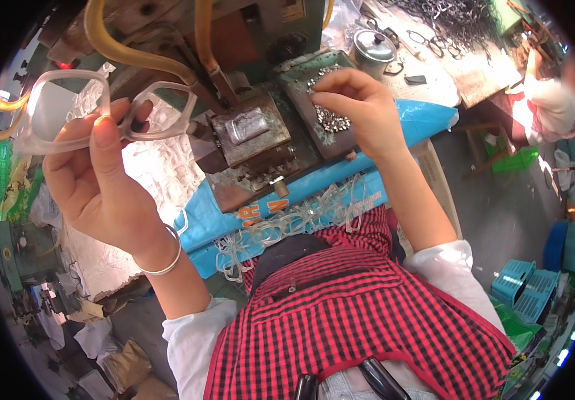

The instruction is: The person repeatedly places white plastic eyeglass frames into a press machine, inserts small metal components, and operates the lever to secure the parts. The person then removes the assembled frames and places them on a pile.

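My left hand [111, 200] is raised at the left, thumb and fingers closed on a frosted clear eyeglass frame [161, 135] near its bridge. The frame shows two rims and no temples. My right hand [361, 110] hovers over a metal tray [292, 83] of small shiny metal pieces [331, 120]. Its thumb and forefinger are pinched at the pile's edge; whatever is between them is too small to make out. Between my hands sits a worn metal block [257, 150] of a machine, with a silvery plate [247, 127] on top.
Yellow hoses [111, 47] hang from the machine. Clear eyeglass frames [301, 220] lie along a blue plastic sheet [204, 230] near my lap; more pale frames lie at left. A lidded metal pot [374, 50] and dark frames [434, 43] stand beyond. Another person [551, 107] sits at far right.
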Demonstrator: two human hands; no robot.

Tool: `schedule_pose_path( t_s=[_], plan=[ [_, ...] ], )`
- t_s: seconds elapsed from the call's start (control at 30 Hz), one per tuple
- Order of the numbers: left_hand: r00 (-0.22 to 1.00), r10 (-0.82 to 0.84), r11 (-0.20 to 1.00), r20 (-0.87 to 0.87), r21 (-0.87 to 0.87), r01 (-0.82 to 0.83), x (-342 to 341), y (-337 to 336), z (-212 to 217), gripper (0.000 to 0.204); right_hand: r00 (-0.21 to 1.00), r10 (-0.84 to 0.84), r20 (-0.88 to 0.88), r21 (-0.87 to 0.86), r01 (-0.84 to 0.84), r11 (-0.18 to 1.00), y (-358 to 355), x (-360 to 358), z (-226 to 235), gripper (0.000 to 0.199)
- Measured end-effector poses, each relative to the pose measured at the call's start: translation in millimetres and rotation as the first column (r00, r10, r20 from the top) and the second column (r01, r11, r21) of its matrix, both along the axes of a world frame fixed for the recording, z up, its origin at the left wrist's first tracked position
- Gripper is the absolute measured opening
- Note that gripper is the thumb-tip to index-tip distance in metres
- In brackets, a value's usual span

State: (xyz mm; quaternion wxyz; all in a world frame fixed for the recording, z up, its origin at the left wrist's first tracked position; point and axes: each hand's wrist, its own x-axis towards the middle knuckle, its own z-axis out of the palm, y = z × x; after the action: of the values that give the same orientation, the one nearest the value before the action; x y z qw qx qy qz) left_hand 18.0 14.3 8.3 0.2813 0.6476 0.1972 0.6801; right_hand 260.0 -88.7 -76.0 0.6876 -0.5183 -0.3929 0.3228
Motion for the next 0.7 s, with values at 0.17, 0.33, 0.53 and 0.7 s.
schedule_pose_path(
  t_s=[0.17,0.33,0.53,0.7],
  plan=[
    [0.989,-0.145,0.989,-0.015,-0.032,0.144,-11.8,-14.4,-8.7,0.012,0.825,-0.209,0.525,0.310,0.043,0.950,21.0,-49.0,26.4,0.014],
    [0.972,-0.184,0.975,0.148,-0.096,0.199,-18.2,-31.3,2.0,0.012,0.923,-0.176,0.343,0.249,0.091,0.964,33.0,-74.9,11.6,0.028],
    [0.995,-0.022,0.999,0.102,0.027,0.019,-10.6,4.9,-13.0,0.014,0.991,-0.054,0.121,0.260,0.021,0.965,31.7,-89.3,13.0,0.035],
    [0.990,-0.100,0.995,0.104,0.005,0.100,-7.9,1.3,-8.2,0.012,0.998,0.035,0.060,0.230,-0.048,0.972,29.7,-88.4,13.5,0.038]
  ],
)
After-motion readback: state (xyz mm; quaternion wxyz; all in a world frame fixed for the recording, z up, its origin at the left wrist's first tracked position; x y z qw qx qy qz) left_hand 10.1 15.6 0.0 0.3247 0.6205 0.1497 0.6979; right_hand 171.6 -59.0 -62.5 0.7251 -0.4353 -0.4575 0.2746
